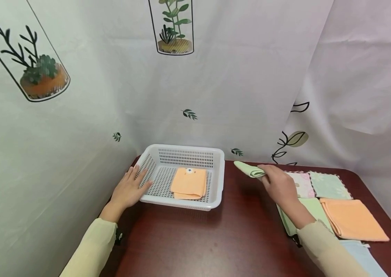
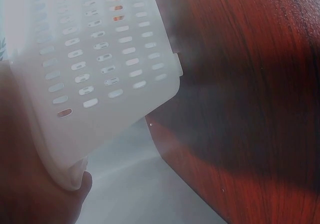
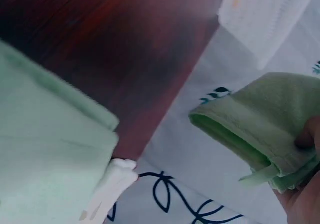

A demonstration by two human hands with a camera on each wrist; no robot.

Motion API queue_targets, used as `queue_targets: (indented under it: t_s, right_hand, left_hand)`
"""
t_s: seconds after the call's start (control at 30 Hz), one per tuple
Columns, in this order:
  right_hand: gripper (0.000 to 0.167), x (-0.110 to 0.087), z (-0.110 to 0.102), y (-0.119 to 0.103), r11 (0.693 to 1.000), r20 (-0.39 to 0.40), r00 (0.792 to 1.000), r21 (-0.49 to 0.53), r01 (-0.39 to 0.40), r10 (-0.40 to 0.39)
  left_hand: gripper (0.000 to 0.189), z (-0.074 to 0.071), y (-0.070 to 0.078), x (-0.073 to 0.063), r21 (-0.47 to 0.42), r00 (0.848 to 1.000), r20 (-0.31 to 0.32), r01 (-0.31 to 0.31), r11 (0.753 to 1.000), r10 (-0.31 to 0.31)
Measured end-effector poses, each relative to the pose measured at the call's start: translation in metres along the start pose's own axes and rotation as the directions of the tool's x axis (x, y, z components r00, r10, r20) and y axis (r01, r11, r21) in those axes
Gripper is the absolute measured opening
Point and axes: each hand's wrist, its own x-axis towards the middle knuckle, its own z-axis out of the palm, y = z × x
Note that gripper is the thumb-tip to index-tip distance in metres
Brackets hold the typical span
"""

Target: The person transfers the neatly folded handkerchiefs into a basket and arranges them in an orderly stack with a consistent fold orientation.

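Observation:
My left hand (image 1: 130,188) rests on the left rim of a white slotted plastic basket (image 1: 218,184), its fingers spread. In the left wrist view part of that hand (image 2: 35,179) touches the basket's corner. A folded orange towel (image 1: 190,182) with a small white face patch lies in the basket. To the basket's right, my right hand (image 1: 280,184) pinches a folded light green towel (image 1: 248,169) above the table. The right wrist view shows this green towel (image 3: 265,119) hanging from the fingers, its folded layers visible at one edge.
On the right of the dark red table (image 1: 181,242) lie a pink-and-white towel (image 1: 304,184), a pale green patterned towel (image 1: 330,185), another green towel (image 1: 311,209), an orange towel (image 1: 356,219) and a light blue towel (image 1: 365,256). Printed curtains (image 1: 233,84) hang behind.

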Motion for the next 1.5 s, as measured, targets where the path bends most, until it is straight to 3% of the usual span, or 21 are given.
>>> queue_targets:
  t_s: [0.13, 0.27, 0.43, 0.57, 0.67, 0.8, 0.9, 1.0, 1.13, 1.33, 1.5]
  right_hand:
    - [0.031, 0.004, -0.011, -0.009, 0.991, 0.031, 0.993, 0.066, -0.117, 0.115]
    - [0.029, 0.008, -0.023, -0.016, 0.957, 0.068, 0.969, 0.155, -0.243, 0.236]
    - [0.028, 0.013, -0.035, -0.020, 0.892, 0.133, 0.921, 0.233, -0.388, 0.366]
    - [0.026, 0.016, -0.042, -0.022, 0.825, 0.209, 0.868, 0.274, -0.495, 0.451]
    - [0.034, 0.019, -0.047, -0.023, 0.724, 0.314, 0.804, 0.353, -0.593, 0.505]
    - [0.049, 0.022, -0.053, -0.027, 0.515, 0.463, 0.709, 0.488, -0.705, 0.532]
    - [0.055, 0.024, -0.057, -0.029, 0.380, 0.537, 0.668, 0.556, -0.740, 0.515]
    - [0.057, 0.027, -0.058, -0.032, 0.310, 0.566, 0.660, 0.595, -0.742, 0.493]
    - [0.059, 0.029, -0.059, -0.036, 0.243, 0.584, 0.657, 0.631, -0.737, 0.476]
    - [0.058, 0.033, -0.057, -0.040, 0.099, 0.631, 0.646, 0.678, -0.728, 0.430]
    - [0.059, 0.038, -0.057, -0.045, 0.044, 0.651, 0.645, 0.689, -0.723, 0.401]
  left_hand:
    - [0.076, 0.000, 0.000, -0.001, -0.001, 1.000, -0.002, 0.004, 1.000, -0.004]
    - [0.076, 0.000, 0.000, -0.001, -0.002, 1.000, 0.000, 0.004, 1.000, -0.004]
    - [0.076, 0.000, 0.000, 0.000, -0.003, 1.000, 0.005, 0.003, 1.000, -0.003]
    - [0.076, -0.001, 0.000, 0.000, -0.003, 1.000, 0.011, 0.002, 1.000, -0.002]
    - [0.076, -0.001, -0.001, 0.000, -0.005, 1.000, 0.013, 0.001, 1.000, -0.001]
    - [0.076, -0.001, -0.001, 0.000, -0.007, 1.000, 0.017, 0.002, 1.000, -0.002]
    - [0.076, -0.001, -0.001, 0.000, -0.005, 1.000, 0.018, 0.003, 1.000, -0.003]
    - [0.075, -0.001, -0.001, 0.000, -0.005, 1.000, 0.018, 0.002, 1.000, -0.002]
    - [0.076, -0.001, -0.001, 0.000, -0.007, 1.000, 0.017, -0.002, 1.000, 0.002]
    - [0.076, -0.001, -0.001, 0.000, -0.003, 1.000, 0.015, -0.005, 1.000, 0.005]
    - [0.076, -0.001, -0.001, 0.001, -0.001, 1.000, 0.017, -0.003, 1.000, 0.003]
